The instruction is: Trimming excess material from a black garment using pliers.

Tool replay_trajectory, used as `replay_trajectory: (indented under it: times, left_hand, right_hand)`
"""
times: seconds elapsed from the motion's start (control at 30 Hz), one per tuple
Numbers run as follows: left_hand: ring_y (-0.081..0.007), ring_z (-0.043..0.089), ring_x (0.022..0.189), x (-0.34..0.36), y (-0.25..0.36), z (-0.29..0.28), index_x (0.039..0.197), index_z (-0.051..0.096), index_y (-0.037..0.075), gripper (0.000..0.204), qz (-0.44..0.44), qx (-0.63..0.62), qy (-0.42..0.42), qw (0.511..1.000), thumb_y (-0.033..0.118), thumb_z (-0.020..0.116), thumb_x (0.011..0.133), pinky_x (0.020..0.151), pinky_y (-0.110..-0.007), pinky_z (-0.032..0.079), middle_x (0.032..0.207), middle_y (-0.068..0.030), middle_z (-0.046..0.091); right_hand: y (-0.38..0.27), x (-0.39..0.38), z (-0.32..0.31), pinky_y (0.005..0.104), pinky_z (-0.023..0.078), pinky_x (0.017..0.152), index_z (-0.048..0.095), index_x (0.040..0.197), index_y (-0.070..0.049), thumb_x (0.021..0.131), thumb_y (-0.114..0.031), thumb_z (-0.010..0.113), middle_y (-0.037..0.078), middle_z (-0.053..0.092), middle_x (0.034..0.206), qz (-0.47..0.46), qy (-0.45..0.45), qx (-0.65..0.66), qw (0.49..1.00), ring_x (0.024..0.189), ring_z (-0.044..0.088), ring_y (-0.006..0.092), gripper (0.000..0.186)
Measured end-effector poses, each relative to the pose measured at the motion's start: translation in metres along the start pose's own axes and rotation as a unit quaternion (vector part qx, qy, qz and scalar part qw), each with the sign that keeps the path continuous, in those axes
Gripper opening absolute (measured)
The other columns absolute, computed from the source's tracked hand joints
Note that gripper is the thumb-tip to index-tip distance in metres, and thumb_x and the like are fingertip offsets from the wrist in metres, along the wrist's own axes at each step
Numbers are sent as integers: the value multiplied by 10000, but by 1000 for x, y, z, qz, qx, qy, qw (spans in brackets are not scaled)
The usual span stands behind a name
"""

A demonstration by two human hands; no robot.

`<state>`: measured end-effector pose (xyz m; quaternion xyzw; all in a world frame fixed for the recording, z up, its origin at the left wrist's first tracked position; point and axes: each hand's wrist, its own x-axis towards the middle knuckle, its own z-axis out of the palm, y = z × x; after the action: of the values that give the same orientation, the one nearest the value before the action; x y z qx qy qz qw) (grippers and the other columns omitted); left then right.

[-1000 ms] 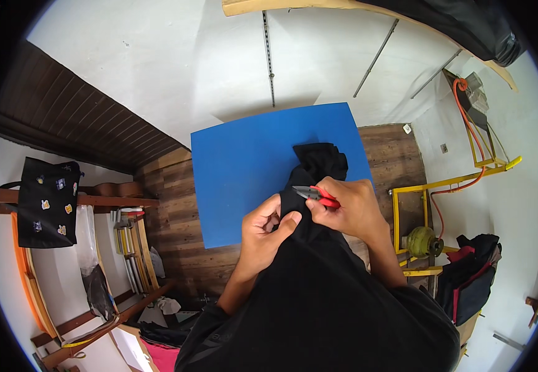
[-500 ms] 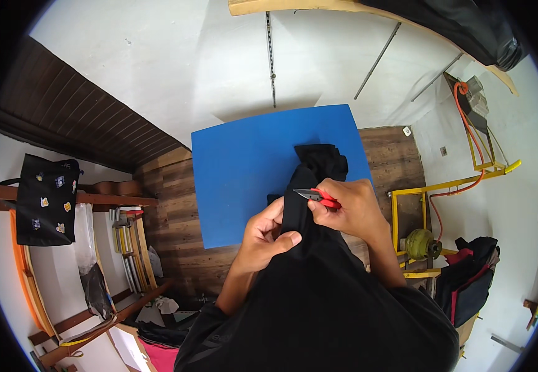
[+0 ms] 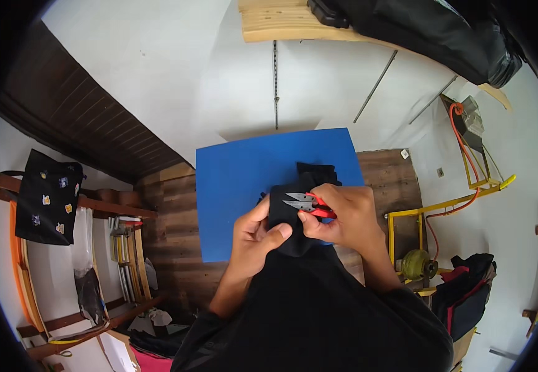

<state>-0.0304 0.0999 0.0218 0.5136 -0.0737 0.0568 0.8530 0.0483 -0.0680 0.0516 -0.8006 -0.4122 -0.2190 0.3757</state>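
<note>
Black fabric (image 3: pixel 286 217) is pinched between the thumb and fingers of my left hand (image 3: pixel 258 234). Red-handled thread snips (image 3: pixel 309 204) are gripped in my right hand (image 3: pixel 346 217), their two grey blades spread apart and pointing left over the cloth. Whether the blades touch the fabric I cannot tell. More of the same cloth lies bunched beyond my hands on a blue tabletop (image 3: pixel 232 180).
A black bag with small patches (image 3: pixel 49 198) hangs at the left by a wooden rack (image 3: pixel 117 204). On the right stands a yellow metal frame (image 3: pixel 405 214) with an orange hose. Dark clothes (image 3: pixel 467 291) are piled near it. A wooden shelf (image 3: pixel 275 22) spans the top.
The snips' blades have spread apart and tilted to point more to the left. The held cloth has been turned to show a broader face, and the view has tipped upward a little.
</note>
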Motion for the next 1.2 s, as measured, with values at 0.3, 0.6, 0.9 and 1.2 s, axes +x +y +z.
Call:
replay_trajectory:
  times: [0.3, 0.6, 0.9, 1.2]
  left_hand:
    - [-61, 503, 866, -21, -34, -2, 1107, 655, -18, 206, -57, 0, 95, 994, 90, 620, 935, 790, -221, 388, 931, 16, 585]
    - [-96, 567, 1018, -23, -53, -14, 1273, 532, -20, 468, -138, -153, 31, 978, 63, 639, 825, 913, -242, 415, 1135, -50, 624]
    - [-94, 596, 979, -30, -77, -20, 1207, 596, -12, 337, -164, -201, 81, 963, 239, 552, 987, 883, -255, 447, 1088, -37, 653]
    - [-58, 563, 946, -25, -64, -17, 1159, 635, -19, 249, -108, -24, 67, 992, 47, 602, 921, 846, -221, 425, 1038, -14, 658]
  right_hand:
    - [10, -43, 24, 321, 430, 435, 563, 747, -73, 699, -188, 766, 57, 559, 579, 80, -70, 42, 993, 480, 575, 237, 238]
    - [17, -51, 24, 328, 423, 442, 569, 743, -76, 687, -168, 751, 65, 553, 574, 115, -105, 21, 988, 485, 567, 256, 211]
    - [20, -58, 28, 335, 411, 441, 546, 716, -75, 703, -197, 739, 58, 544, 576, 112, -114, 12, 987, 483, 546, 261, 229]
    - [22, -56, 28, 341, 406, 437, 549, 737, -62, 707, -180, 740, 69, 548, 579, 109, -142, 27, 984, 485, 547, 267, 227]
